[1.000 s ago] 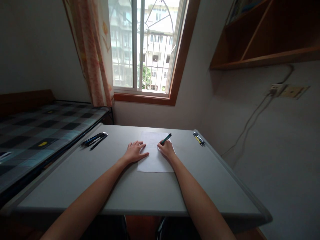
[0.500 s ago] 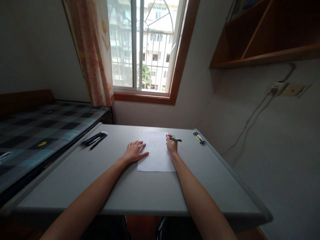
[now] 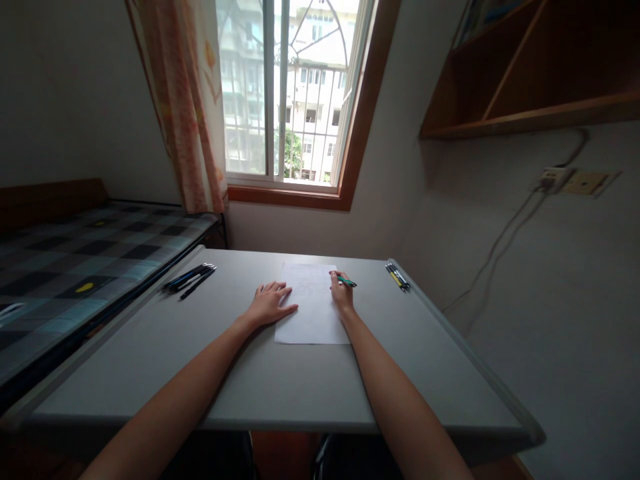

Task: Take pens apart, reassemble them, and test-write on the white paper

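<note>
A white sheet of paper lies on the grey-white table in front of me. My left hand rests spread across the paper's left edge, holding nothing. At the right side of the sheet, my right hand is closed around a green pen with a dark end. The pen slants out to the right, and its tip is hidden by the fingers. Faint marks seem to show on the upper part of the paper, too small to read.
Several dark pens lie in a bunch at the table's far left. More pens, one partly yellow, lie by the right edge. A checked bed stands left, a wooden shelf hangs at upper right, and a window is ahead.
My right hand has shifted slightly left over the paper, and the green pen has moved with it, tilting a little more steeply. My left hand has stayed in place.
</note>
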The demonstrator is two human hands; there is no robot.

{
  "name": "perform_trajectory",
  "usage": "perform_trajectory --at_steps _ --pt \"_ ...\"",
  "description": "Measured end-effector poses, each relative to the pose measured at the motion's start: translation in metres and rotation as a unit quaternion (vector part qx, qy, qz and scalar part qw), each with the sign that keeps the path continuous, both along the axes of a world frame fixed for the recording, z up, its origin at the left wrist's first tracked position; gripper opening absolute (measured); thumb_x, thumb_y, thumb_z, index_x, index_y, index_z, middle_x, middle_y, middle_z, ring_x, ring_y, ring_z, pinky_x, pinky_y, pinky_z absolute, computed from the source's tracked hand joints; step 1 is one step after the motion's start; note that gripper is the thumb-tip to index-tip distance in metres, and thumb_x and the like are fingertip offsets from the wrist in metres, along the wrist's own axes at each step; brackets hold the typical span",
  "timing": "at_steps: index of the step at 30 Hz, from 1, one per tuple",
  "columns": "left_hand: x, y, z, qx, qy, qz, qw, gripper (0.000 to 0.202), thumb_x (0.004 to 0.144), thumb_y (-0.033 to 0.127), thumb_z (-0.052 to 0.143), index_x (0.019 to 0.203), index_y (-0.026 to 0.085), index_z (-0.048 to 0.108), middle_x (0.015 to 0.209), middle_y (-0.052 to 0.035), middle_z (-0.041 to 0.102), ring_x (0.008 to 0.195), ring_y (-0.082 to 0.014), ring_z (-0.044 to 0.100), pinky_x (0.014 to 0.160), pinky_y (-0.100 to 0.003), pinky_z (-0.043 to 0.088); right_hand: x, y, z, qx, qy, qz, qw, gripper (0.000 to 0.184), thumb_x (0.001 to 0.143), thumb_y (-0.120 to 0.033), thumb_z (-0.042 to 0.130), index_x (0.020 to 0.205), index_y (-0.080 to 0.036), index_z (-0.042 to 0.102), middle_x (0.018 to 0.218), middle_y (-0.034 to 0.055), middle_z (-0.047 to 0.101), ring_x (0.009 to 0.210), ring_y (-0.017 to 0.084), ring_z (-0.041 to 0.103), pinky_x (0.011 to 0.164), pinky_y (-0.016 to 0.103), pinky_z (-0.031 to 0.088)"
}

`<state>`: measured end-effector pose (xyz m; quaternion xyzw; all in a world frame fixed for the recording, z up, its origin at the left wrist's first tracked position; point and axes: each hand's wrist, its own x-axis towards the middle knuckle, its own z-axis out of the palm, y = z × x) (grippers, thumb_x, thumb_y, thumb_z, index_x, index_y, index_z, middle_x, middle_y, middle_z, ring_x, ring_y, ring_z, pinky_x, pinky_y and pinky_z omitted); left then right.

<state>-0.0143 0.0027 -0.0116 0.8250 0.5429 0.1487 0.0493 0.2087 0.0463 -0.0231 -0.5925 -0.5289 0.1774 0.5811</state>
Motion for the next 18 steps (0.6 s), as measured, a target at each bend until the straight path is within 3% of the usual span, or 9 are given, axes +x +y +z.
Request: perform_trajectory --at_steps 18 --pt "0.0007 -0.0007 0.0007 -0.004 -0.007 0.008 1.000 0.061 0.073 0.066 0.041 0.122 0.030 0.048 0.134 -0.0052 0.041 0.125 -0.0270 0.030 0.102 -0.046 0.017 -0.0029 0.0003 -0.0022 0.004 -0.005 0.012 1.000 0.036 0.077 -0.046 0.040 0.084 -0.018 0.062 0.084 0.0040 0.063 0.066 0.015 0.054 0.058 0.026 0.043"
